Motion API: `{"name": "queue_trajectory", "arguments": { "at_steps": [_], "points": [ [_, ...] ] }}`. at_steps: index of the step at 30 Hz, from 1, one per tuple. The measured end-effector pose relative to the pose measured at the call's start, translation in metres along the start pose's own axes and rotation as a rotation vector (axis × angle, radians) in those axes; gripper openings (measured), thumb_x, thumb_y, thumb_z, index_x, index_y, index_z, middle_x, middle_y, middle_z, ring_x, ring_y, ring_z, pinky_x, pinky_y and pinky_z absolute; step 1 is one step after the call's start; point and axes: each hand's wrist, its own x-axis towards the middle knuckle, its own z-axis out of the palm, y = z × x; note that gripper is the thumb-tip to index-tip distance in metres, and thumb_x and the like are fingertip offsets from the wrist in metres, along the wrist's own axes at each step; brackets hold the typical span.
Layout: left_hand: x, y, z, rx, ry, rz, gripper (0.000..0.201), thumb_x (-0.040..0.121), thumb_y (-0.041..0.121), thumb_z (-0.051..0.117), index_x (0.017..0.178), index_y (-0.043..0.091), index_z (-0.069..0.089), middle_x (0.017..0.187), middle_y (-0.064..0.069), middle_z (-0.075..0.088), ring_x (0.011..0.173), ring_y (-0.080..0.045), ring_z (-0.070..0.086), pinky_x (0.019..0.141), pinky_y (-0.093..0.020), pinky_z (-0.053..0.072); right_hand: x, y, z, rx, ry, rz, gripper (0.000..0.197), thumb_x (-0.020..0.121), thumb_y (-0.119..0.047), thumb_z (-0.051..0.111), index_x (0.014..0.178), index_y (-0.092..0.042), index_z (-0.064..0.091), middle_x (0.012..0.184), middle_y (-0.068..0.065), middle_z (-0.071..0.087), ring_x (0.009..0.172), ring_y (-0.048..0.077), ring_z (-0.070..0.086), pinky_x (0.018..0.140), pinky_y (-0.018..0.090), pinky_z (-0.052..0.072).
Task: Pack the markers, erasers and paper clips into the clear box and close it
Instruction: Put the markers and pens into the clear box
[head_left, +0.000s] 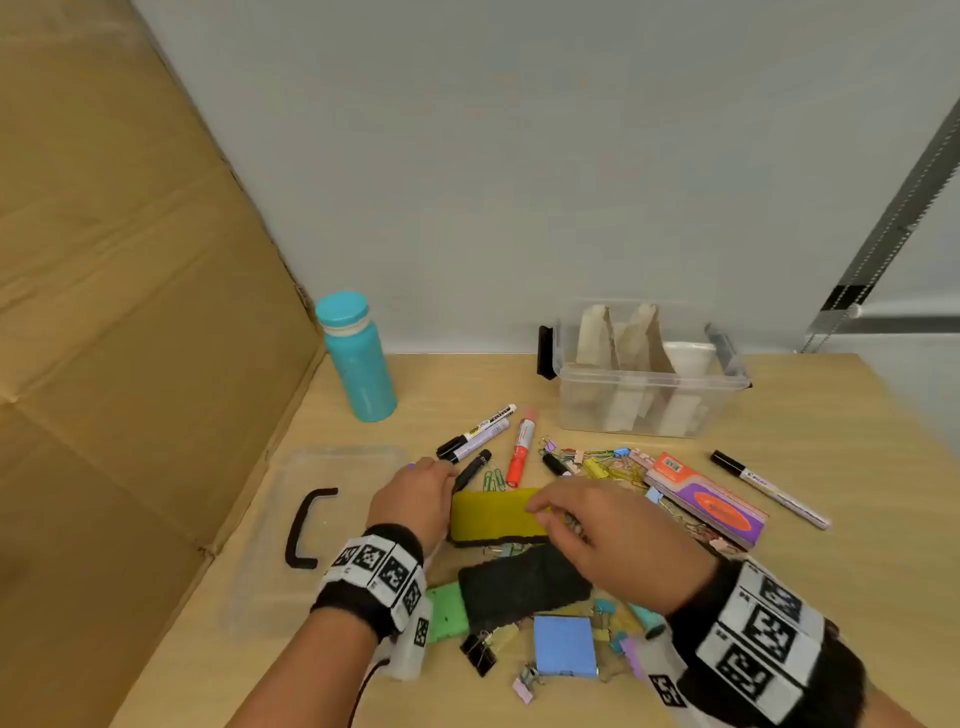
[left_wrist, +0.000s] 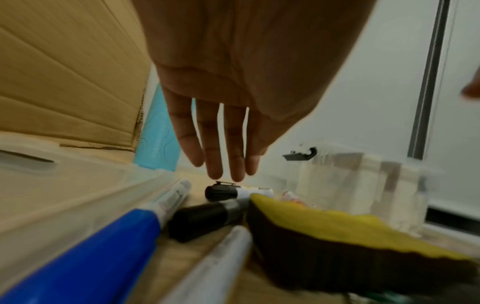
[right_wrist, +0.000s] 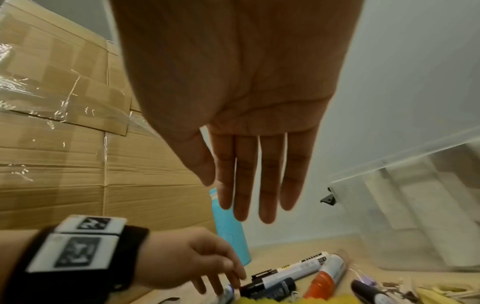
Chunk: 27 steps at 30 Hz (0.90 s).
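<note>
Both my hands are flat, fingers straight, holding nothing; my right hand (head_left: 610, 538) is over the yellow eraser (head_left: 493, 514), which lies sideways, and my left hand (head_left: 410, 499) is beside its left end.

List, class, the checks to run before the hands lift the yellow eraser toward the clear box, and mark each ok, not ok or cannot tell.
1. Clear box open: ok, its lid lies apart on the table.
2. Room in the box: not ok, cardboard pieces stand inside.
3. Left hand free: ok, fingers straight, holding nothing.
4. Right hand free: ok, fingers straight over the yellow eraser.
5. Firm hold on the eraser: not ok, neither hand grips it yet.
6. Markers clear of the lift: cannot tell, a black marker lies close to the eraser's far edge.
</note>
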Motion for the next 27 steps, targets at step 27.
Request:
{"name": "queue_trajectory", "arguments": {
  "at_steps": [27],
  "points": [
    [0.052, -0.006, 0.001, -0.001, -0.127, 0.03, 0.026, 0.092, 0.037, 0.045, 0.108, 0.017, 0.05, 0.106, -0.003, 0.051, 0.082, -0.026, 0.061, 0.076, -0.04, 0.053, 0.156, 0.08, 0.056, -0.671, -0.245, 0.042, 0.037, 0.095, -0.013, 0.046, 0.132, -0.012, 0.046, 0.138, 0.013, 0.043, 0.133, 0.034, 0.031, 0.106, 0.042, 0.034]
  ]
}}
